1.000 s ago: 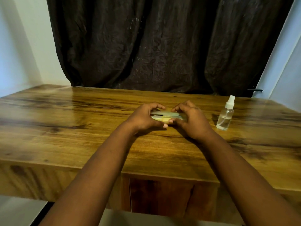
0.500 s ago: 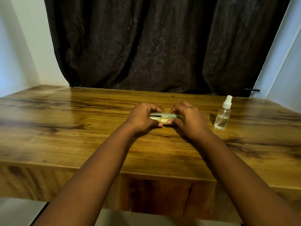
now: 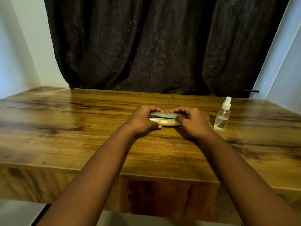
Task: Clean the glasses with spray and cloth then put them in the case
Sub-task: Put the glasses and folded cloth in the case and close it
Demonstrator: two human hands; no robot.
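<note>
Case (image 3: 164, 119) lid now lower than a second ago, only a thin dark gap left. My left hand (image 3: 143, 119) and right hand (image 3: 190, 122) grip its ends on the table (image 3: 81, 128), fingers curled over the lid. Spray bottle (image 3: 222, 116) stands just right.

The table (image 3: 65, 128) is brown wood with dark streaks and wavy lines in it. The case (image 3: 166, 122) is pale green on top and yellow below, with a thin dark line between the two parts. The spray bottle (image 3: 222, 118) is see-through with a white top. The curtain (image 3: 154, 46) is very dark brown with a faint leaf pattern. The walls (image 3: 19, 54) are white.
</note>
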